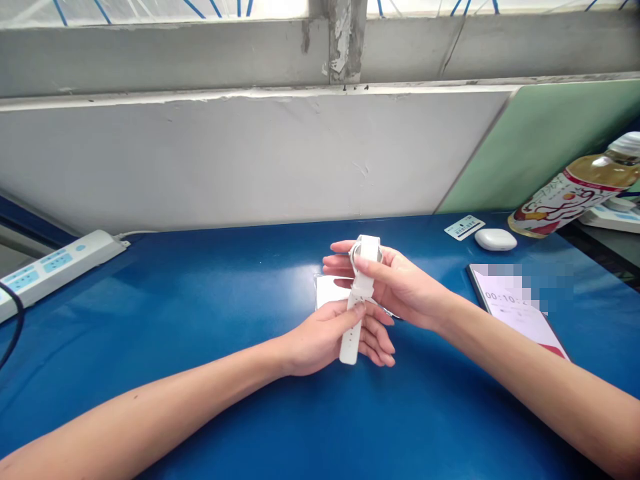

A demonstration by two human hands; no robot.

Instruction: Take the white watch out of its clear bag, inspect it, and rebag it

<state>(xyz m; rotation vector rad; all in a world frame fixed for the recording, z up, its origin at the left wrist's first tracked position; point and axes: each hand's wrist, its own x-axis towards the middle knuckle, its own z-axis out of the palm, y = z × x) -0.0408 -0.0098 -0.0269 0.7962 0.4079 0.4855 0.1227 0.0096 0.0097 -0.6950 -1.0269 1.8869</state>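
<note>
A white wristwatch (352, 340) with a holed strap is held upright above the blue table, between both hands. My left hand (330, 333) pinches the lower strap under its thumb, the other fingers loosely spread behind. Higher up, my right hand (395, 280) has its thumb across the upper strap beside the round case, with its fingers behind. The watch face is mostly hidden. Behind the hands lies a white flat item (326, 291) on the table, partly covered by them.
On the blue table (200, 400), a white power strip (60, 265) lies at the left. At the right are a phone (515, 310) showing a timer, a white earbud case (495, 239), a card (465, 227) and a tilted drink bottle (575, 193). A wall borders the back.
</note>
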